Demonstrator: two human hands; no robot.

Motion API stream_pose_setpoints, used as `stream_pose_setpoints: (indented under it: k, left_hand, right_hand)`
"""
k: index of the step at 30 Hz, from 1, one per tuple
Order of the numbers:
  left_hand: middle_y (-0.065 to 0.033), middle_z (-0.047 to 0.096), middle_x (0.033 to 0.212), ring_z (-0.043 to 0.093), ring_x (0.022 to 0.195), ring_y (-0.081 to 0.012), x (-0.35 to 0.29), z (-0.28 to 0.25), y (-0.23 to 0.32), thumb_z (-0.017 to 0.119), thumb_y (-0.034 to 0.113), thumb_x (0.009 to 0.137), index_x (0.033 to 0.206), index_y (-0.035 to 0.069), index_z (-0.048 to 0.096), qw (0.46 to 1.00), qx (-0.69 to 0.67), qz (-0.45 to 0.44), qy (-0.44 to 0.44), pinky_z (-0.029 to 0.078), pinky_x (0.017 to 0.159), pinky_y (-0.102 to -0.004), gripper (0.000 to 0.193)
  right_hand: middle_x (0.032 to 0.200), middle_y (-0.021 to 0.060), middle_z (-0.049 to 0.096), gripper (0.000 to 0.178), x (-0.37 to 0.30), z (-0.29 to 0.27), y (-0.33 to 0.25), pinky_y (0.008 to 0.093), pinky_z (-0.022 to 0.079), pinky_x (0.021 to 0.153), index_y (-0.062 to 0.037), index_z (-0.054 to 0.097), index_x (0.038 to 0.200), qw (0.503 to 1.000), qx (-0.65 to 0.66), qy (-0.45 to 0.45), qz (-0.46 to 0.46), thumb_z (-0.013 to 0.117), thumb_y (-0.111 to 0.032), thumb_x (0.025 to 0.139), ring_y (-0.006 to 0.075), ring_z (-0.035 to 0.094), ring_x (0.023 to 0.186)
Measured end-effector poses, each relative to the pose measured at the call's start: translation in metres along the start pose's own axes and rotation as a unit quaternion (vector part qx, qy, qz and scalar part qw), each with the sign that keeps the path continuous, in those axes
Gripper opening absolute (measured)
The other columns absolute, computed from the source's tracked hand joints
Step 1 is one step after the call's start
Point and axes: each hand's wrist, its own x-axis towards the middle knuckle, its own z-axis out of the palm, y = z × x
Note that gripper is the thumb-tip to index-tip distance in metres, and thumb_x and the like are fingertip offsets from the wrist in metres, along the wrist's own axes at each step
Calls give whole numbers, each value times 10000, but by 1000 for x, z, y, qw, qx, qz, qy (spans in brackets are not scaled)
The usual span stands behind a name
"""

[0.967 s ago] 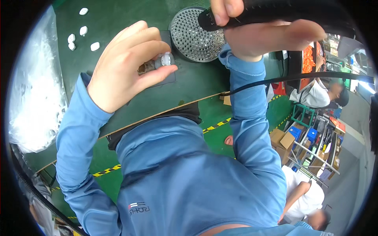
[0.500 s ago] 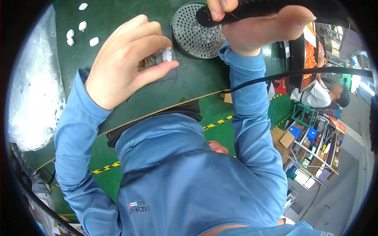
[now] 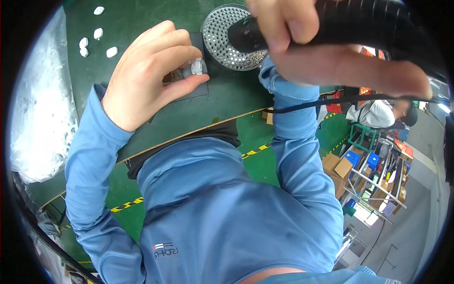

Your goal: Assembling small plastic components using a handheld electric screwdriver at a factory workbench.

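My left hand (image 3: 150, 71) is closed, with thumb and fingers pinching a small white plastic part (image 3: 197, 66) above a dark flat mat (image 3: 200, 91). Something brownish and partly see-through shows behind the part, mostly covered by my fingers. Higher up and to the right, my right hand (image 3: 302, 47) wraps round a black electric screwdriver (image 3: 359, 26). The tool's narrower end lies over a round perforated metal dish (image 3: 218, 28), which has small metal pieces, seemingly screws, gathered at its lower right. Whether the tip touches the dish cannot be told.
Several white plastic pieces (image 3: 111, 52) lie on the green table (image 3: 142, 14) at the far left. Beside them is a clear plastic bag (image 3: 45, 113). A black cable (image 3: 302, 105) crosses my right sleeve. A person in white (image 3: 373, 113) and shelving (image 3: 373, 175) appear at the right.
The screwdriver and my right hand have come closer to the camera and shifted a little. My left hand keeps its pinch, almost in the same place.
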Motion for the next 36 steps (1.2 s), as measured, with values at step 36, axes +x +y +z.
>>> stream_pose_setpoints:
  k: [36]
  left_hand:
    - [-78,583,845,534,813,-274,-1,4,-5,799,140,716,913,1,692,999,23,33,14,471,748,-394,264]
  right_hand:
    - [790,98,623,461,10,22,-7,315,449,723,-27,508,1129,986,-40,-133,97,565,-252,731,195,584,683]
